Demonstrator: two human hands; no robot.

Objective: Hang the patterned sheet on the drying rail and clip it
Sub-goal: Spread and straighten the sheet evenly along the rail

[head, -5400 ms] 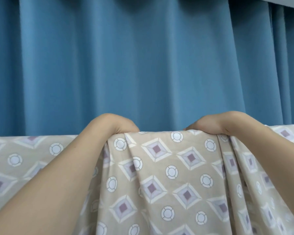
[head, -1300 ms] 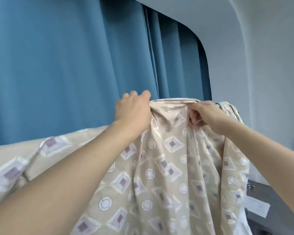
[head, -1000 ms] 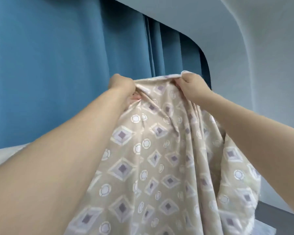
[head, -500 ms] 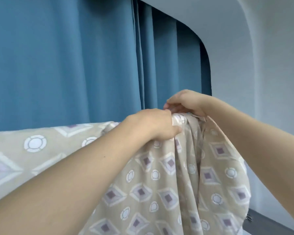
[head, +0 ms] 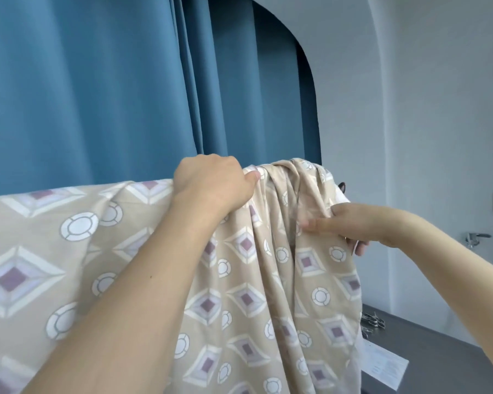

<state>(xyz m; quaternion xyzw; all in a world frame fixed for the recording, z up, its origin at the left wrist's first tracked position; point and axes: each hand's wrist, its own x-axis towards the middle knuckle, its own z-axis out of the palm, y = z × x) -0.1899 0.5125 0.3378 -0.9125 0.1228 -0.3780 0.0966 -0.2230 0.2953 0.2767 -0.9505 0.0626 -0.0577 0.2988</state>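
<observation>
Patterned sheet (head: 268, 294), one in number, hangs draped over a high edge that its own cloth hides; its top fold runs as a long line from nine o'clock across to about two o'clock, rising slightly to the right, and the cloth falls straight down toward six o'clock from that line; the rail beneath cannot be seen, so whether cloth touches it cannot be told; the fabric is beige, printed with purple-centred diamonds and white rings, flat on the left and bunched into vertical folds at the right end; two hands are on it; the left hand (head: 211, 186), near the middle of the view, is clenched over the top fold, fingers curled down behind the cloth and thumb lying along the ridge; the right hand (head: 350, 223), at three o'clock from the left one and lower, is blurred, with a finger stretched leftward over the gathered folds and other fingers curled round the cloth's right edge, so it is grasping the sheet; one blue curtain (head: 111, 81) hangs behind, at twelve o'clock; one pale wall (head: 424, 109) stands at two o'clock; a dark tabletop (head: 439, 356) at five o'clock carries one white paper (head: 384, 365) and a small heap of metal clips (head: 372, 322), too small to count.
</observation>
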